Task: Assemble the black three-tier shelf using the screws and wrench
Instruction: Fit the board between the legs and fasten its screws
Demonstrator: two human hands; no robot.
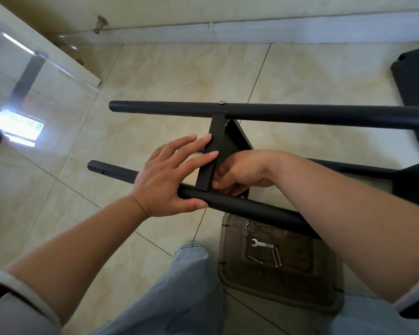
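Tiled floor (155, 76), beige, with a glass door panel (22, 76) at one side. Across the floor lies the half-built black shelf: far pole (300, 113) and near pole (252, 210) run roughly parallel, joined by a shelf board (212, 155) standing on edge between them. Another black panel (416, 88) lies well apart, by the wall. Below the near pole sits a brown tray (288, 293).

Left hand (165, 177): fingers straight and spread, tips pressed flat on the board's edge, thumb on the near pole. Right hand (240, 174): fingers curled in behind the board near its joint with the near pole; what they grip, cannot tell.

In the tray: wrench (260, 244), loose screws (277, 257), small nuts (248, 227), all untouched. One screw head (221, 102) shows atop the far pole.
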